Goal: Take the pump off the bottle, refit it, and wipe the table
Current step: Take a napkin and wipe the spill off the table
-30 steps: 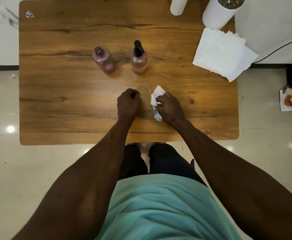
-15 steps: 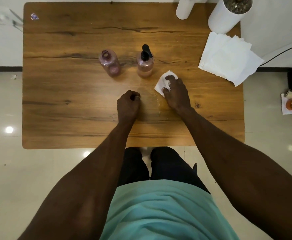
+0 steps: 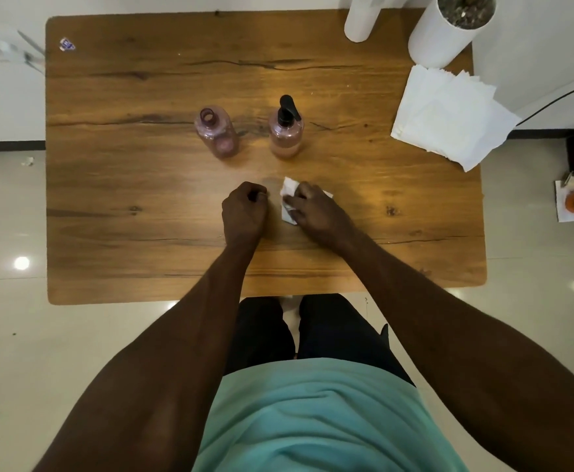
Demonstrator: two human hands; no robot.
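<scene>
Looks like a home or office room: wooden table (image 3: 108, 199), glossy tiled floor (image 3: 6, 335), white planter (image 3: 438, 39), stacked napkins (image 3: 449, 124).

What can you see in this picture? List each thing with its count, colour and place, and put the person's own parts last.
table: one, brown wood, centre
pump bottle: one, pink with black pump, mid-table
open bottle: one, pink, left of pump bottle
tissue: one, white, under right hand
napkin stack: one, white, right edge
white pot: one, far right corner
white cylinder: one, far edge
hands: left hand fisted on table; right hand gripping tissue
</scene>
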